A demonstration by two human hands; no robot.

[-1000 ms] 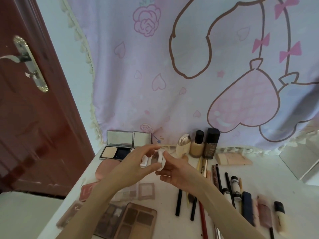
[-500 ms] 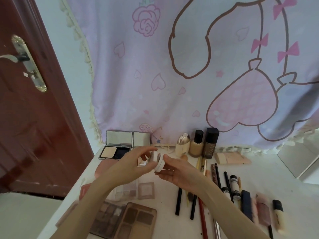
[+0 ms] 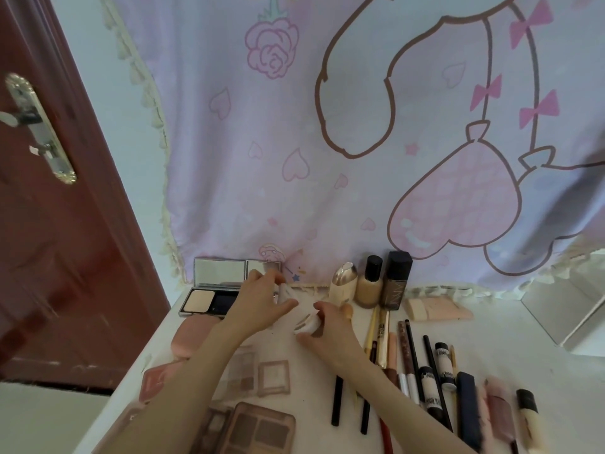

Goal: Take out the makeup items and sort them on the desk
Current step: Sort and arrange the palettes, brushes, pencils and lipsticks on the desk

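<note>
The makeup items were mostly laid out on the desk [image 3: 510, 342] already, and only a small white jar [image 3: 306, 323] was seen off the surface, so the sorting was judged to be near its end; the bag or box they came from was not in view. The jar was gripped in the curled fingers of the right hand [image 3: 327, 332], low over the middle of the desk. What looked like its lid [image 3: 284, 293] was pinched between the thumb and fingers of the left hand [image 3: 258, 303], at about ten o'clock from the jar and just apart from it, though blur left that part uncertain. At twelve o'clock from the hands three foundation bottles [image 3: 371, 283] had been stood upright against the curtain [image 3: 327, 158], with an open compact [image 3: 212, 298] at ten o'clock. At four o'clock pencils and tubes [image 3: 435, 381] had been lined up side by side, and at seven o'clock the eyeshadow palettes [image 3: 258, 430] had been grouped. Closing the jar and placing it appeared to be left.
</note>
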